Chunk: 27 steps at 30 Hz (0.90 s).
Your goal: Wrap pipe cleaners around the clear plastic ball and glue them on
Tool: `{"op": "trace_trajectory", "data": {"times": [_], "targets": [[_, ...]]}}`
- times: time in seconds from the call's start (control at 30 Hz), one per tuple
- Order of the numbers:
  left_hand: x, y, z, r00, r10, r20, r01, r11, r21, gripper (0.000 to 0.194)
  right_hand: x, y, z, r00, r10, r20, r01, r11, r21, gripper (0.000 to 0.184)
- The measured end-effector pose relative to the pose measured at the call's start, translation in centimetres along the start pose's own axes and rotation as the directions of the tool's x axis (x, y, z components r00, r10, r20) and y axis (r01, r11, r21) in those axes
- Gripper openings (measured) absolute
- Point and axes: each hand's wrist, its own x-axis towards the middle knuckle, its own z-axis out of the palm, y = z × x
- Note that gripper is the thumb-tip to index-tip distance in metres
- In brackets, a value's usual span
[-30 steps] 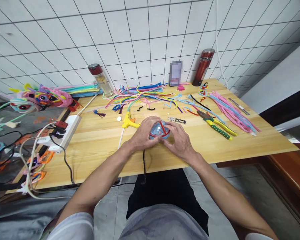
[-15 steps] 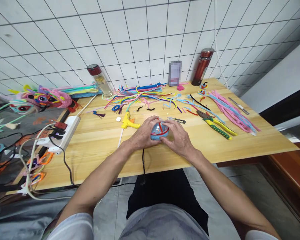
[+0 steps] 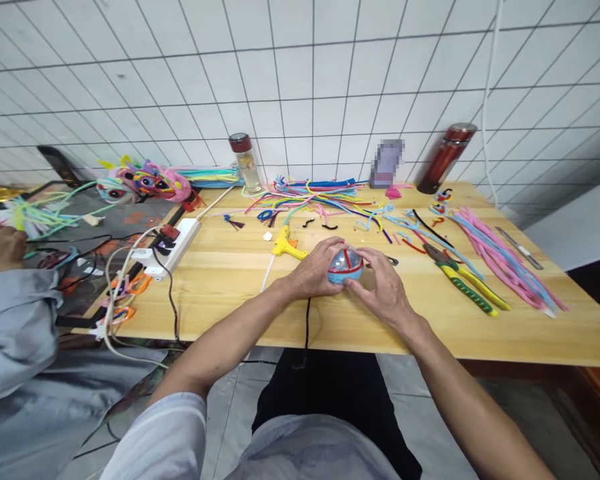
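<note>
A clear plastic ball (image 3: 347, 259) is held just above or on the wooden table, its lower part wrapped in light blue pipe cleaner and red strips crossing its dome. My left hand (image 3: 314, 269) wraps around its left side, fingers curled. On the right side, my right hand (image 3: 386, 285) grips the ball between thumb and fingertips. A yellow hot glue gun (image 3: 286, 244) lies just beyond my left hand. Thread snips (image 3: 393, 261) are mostly hidden behind my right hand. Pliers with green and yellow handles (image 3: 465, 285) lie to the right.
Loose pipe cleaners (image 3: 320, 193) spread along the back, with a pink and blue bundle (image 3: 505, 257) at right. Two flasks and a phone (image 3: 387, 165) stand by the wall. At left are a power strip (image 3: 175, 250), cables, fuzzy crafts (image 3: 145, 181) and a co-worker's hand (image 3: 0, 247).
The view has turned left, so the table appears shifted rightward. A co-worker's hand and grey sleeve have come into sight at left. Both my hands stay around the ball.
</note>
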Motion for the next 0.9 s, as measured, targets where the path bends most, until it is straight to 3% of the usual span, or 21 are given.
{"op": "trace_trajectory", "data": {"times": [0.1,0.2,0.3,0.37,0.43,0.53,0.7,0.8,0.9], "targets": [[0.8,0.1,-2.4,0.984,-0.043,-0.176,0.057,0.995,0.076,0.09,0.9,-0.1,-0.5,0.992,0.112,-0.059,-0.107,0.991,0.083,0.053],[1.3,0.4,-6.6,0.899,-0.055,-0.435,0.15,0.971,0.186,0.094,2.8,-0.6,0.2,0.979,0.195,-0.057,-0.189,0.978,0.09,0.044],[0.9,1.3,-11.0,0.789,-0.034,-0.613,0.205,0.955,0.212,0.094,5.8,-2.1,2.9,0.976,0.19,0.109,-0.188,0.982,-0.021,0.044],[-0.1,2.1,-13.3,0.754,-0.02,-0.657,0.25,0.933,0.259,0.096,7.9,-3.7,5.5,0.951,0.191,0.242,-0.155,0.975,-0.158,0.05],[-1.5,3.0,-14.8,0.746,0.002,-0.666,0.278,0.907,0.315,0.097,9.6,-5.3,8.2,0.896,0.226,0.383,-0.098,0.94,-0.326,0.059],[-3.6,3.9,-15.6,0.758,0.049,-0.651,0.268,0.886,0.379,0.095,11.1,-7.0,11.4,0.808,0.305,0.504,-0.043,0.884,-0.465,0.06],[-5.7,3.8,-15.7,0.768,0.036,-0.64,0.3,0.861,0.41,0.097,11.6,-6.7,14.1,0.77,0.328,0.547,-0.057,0.889,-0.454,0.044],[-6.0,3.4,-15.8,0.774,0.015,-0.633,0.296,0.876,0.382,0.094,11.7,-5.8,14.0,0.771,0.304,0.56,-0.074,0.916,-0.395,0.04],[-6.0,2.9,-15.7,0.763,-0.032,-0.646,0.294,0.907,0.302,0.094,11.4,-4.2,11.8,0.797,0.263,0.544,-0.101,0.946,-0.308,0.041]]}}
